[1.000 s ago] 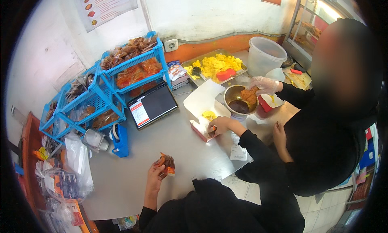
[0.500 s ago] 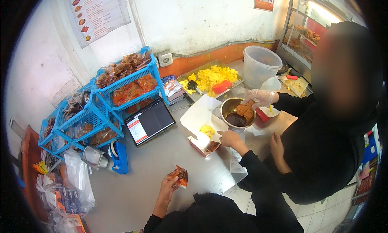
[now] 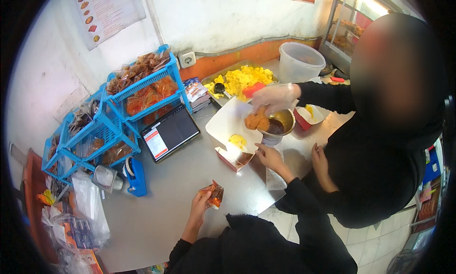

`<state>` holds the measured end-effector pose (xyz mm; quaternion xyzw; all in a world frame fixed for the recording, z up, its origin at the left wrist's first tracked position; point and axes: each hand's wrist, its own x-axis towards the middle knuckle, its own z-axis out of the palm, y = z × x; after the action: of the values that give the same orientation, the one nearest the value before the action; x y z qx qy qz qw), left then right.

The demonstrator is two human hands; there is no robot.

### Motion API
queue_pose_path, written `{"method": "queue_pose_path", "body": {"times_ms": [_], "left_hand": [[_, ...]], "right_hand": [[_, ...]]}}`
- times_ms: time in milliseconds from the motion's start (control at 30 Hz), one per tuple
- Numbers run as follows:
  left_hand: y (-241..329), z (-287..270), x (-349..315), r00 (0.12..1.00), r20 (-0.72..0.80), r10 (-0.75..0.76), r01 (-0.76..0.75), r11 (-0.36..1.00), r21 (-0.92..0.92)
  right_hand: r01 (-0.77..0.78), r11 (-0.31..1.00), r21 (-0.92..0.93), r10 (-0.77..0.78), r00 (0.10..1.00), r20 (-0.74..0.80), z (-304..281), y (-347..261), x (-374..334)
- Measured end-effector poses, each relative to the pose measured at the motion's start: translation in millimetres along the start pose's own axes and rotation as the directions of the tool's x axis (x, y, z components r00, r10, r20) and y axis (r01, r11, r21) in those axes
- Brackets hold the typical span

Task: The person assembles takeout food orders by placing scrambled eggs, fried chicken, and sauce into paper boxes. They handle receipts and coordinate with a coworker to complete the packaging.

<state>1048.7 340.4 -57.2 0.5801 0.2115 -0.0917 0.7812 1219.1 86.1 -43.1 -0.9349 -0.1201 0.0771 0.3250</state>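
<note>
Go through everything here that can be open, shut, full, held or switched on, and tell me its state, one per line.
Left hand: holding the sauce sachet, which looks sealed.
Right hand: resting at the food box.
Food box: lid open, some yellow food inside.
Metal bowl: dark sauce inside.
Tablet: screen lit.
White bucket: lid on.
Tray: heaped with yellow food.
Blue baskets: filled with sachets.

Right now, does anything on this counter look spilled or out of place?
Nothing stands out. The open food box sits flat by the right hand, the left hand holds a sauce packet, and no spill shows.
</note>
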Motion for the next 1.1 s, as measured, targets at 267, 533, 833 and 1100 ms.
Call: {"method": "queue_pose_path", "body": {"times_ms": [267, 533, 833, 1100], "left_hand": [[0.9, 30.9, -2.5, 0.936, 0.310, 0.168, -0.229, 0.958, 0.172], [-20.3, 43.4, -11.0, 0.932, 0.298, 0.208, -0.207, 0.978, -0.036], [-35.6, 26.1, 9.4, 0.958, 0.284, -0.027, -0.004, 0.994, 0.106], [-32.3, 28.8, 66.6, 0.989, 0.111, 0.097, -0.121, 0.964, 0.235]], "right_hand": [[-0.034, 0.640, 0.768, -0.379, 0.855, 0.354, 57.8, -36.6, -79.5], [-0.282, 0.633, 0.721, -0.119, 0.884, 0.451, 58.8, -36.5, -99.3], [0.161, 0.924, 0.348, -0.246, 0.945, 0.216, -4.8, -25.4, -101.6], [-0.303, 0.919, -0.250, 0.219, 0.924, -0.314, -152.0, 49.6, 1.3]]}}
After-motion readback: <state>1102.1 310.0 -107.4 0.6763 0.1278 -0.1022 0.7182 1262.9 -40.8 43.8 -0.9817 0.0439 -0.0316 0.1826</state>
